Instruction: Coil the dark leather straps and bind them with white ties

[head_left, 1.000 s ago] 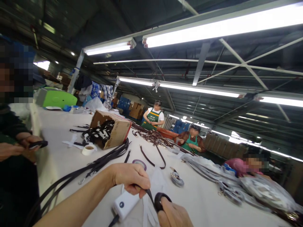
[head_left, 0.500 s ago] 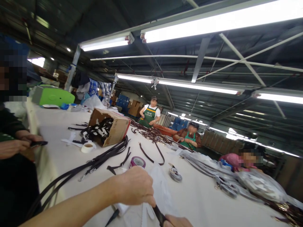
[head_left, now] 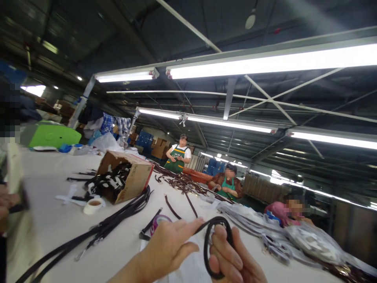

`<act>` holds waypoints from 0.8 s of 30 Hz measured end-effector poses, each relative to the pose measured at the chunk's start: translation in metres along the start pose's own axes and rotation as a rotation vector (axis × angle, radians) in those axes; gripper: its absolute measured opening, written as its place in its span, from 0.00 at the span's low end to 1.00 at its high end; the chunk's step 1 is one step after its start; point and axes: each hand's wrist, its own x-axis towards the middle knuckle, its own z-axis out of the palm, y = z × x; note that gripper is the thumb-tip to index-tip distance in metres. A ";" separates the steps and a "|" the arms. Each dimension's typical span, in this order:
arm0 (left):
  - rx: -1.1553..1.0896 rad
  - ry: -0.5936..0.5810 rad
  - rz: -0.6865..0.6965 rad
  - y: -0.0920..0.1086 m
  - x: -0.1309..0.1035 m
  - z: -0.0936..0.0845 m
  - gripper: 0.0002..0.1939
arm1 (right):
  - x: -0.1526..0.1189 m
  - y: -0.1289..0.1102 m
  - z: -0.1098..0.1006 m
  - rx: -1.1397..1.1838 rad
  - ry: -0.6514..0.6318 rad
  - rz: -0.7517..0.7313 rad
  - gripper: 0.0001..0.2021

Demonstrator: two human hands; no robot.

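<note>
1. Spanning the lower view, 1 pale surface (head_left: 41, 232), with its left edge running toward the camera. Bare between that edge and the bundled straps, and bare again at lower right, beyond the right hand.
2. Along the far side, 3 people: 1 person in a green apron and white sleeves (head_left: 177, 158), 1 person with brown sleeves (head_left: 226, 186) and 1 person in pink (head_left: 279, 212). At far left, only partly in view, 1 more person's hand (head_left: 7, 201).
3. Tipped on its side, mouth facing lower left, 1 cardboard box (head_left: 138, 181), packed with black straps and white pieces.
4. Toward the right, 1 clear plastic bag (head_left: 316, 241), holding white pieces, just beside grey straps (head_left: 244, 221).
5. Sweeping from the box's near side out past the lower left, bundled black straps (head_left: 114, 220).
6. At lower center, above the surface, the left hand (head_left: 169, 249): grip open, fingers extended, thumb apart, fingertips at the free run of the coiled black strap (head_left: 206, 251).
7. Right of that, the right hand (head_left: 235, 257): grip closed around the coil, fingers bent through the loop, thumb on the other side.
8. Lying flat near the box, 1 white tape roll (head_left: 94, 205); partly hidden behind the left hand, 1 purple roll (head_left: 159, 222).
9. At the bundle's near side, 1 small metal clip (head_left: 80, 254).
</note>
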 end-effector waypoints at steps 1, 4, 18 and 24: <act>0.090 -0.018 -0.006 -0.002 0.001 0.000 0.18 | 0.004 -0.002 0.006 0.032 -0.008 -0.058 0.12; 0.190 -0.073 -0.122 -0.007 -0.001 0.003 0.16 | 0.017 -0.005 0.014 -0.059 0.079 -0.323 0.13; -0.590 -0.446 -0.526 0.017 -0.007 -0.015 0.18 | 0.057 -0.036 -0.007 -0.028 0.640 -0.621 0.17; -0.795 -0.403 -0.543 0.019 -0.004 -0.027 0.17 | 0.046 -0.042 -0.026 -0.180 0.648 -0.761 0.10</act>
